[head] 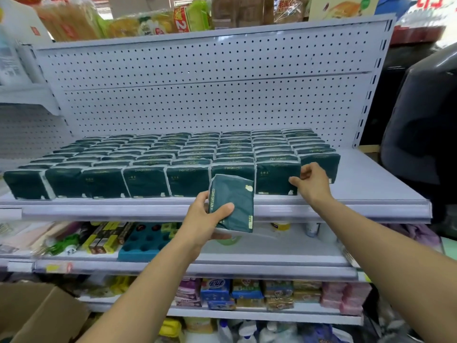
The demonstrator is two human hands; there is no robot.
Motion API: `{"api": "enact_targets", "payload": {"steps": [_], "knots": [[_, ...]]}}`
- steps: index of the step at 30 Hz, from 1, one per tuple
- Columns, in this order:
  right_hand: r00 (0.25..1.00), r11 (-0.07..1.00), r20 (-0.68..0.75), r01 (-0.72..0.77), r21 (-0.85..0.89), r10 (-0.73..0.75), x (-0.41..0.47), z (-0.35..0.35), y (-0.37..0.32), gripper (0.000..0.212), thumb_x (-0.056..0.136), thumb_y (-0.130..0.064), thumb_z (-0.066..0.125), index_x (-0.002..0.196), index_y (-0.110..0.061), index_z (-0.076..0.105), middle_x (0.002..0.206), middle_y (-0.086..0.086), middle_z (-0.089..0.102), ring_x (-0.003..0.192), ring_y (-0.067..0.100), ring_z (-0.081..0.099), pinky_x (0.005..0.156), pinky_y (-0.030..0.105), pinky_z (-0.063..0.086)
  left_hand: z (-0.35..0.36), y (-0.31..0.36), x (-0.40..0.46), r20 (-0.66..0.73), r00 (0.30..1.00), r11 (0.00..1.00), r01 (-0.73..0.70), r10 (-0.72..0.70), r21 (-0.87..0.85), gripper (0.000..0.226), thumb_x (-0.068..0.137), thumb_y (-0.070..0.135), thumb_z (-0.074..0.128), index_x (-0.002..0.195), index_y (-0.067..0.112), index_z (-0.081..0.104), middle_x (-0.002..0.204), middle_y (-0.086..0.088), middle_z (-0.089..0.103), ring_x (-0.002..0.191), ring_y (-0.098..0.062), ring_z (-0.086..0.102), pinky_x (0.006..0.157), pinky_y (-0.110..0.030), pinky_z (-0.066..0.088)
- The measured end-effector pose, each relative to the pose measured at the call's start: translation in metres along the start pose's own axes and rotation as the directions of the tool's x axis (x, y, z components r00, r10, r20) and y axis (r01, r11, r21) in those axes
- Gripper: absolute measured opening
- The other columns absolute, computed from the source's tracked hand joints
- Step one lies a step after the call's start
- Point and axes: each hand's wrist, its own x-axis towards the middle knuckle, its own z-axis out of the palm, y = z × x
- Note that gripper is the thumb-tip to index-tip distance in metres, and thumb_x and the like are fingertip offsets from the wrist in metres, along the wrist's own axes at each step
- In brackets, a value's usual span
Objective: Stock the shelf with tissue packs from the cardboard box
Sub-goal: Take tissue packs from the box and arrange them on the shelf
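Observation:
Several rows of dark green tissue packs (148, 181) stand upright on the white shelf (371, 184), filling it from the left to about three quarters across. My left hand (205, 216) grips one loose dark green tissue pack (235, 204) in front of the shelf edge, thumb across its face. My right hand (311, 184) reaches between the two rightmost front packs (277, 179), its fingers curled against them; whether it pinches one I cannot tell. The cardboard box (37, 313) shows at the bottom left, its flap open.
A pegboard back panel (210, 90) rises behind the packs. The shelf's right end lies bare. Lower shelves (222, 268) hold snacks, a blue tray and wrapped goods. A dark bulky object (425, 125) stands to the right. Bread bags sit on top.

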Motion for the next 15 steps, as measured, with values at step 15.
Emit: {"api": "enact_targets", "payload": {"steps": [15], "knots": [[0.734,0.98,0.65,0.142,0.136,-0.197,-0.058,-0.055,-0.028,0.025,0.085,-0.014,0.075,0.108,-0.01,0.068,0.101,0.005,0.075,0.093,0.02,0.071,0.076,0.032,0.057,0.051,0.019,0.007,0.254,0.944,0.914,-0.283,0.211,0.292,0.034,0.078,0.017,0.082,0.109,0.024,0.067,0.101,0.004,0.074,0.096,-0.018,0.07,0.082,-0.032,0.058]]}}
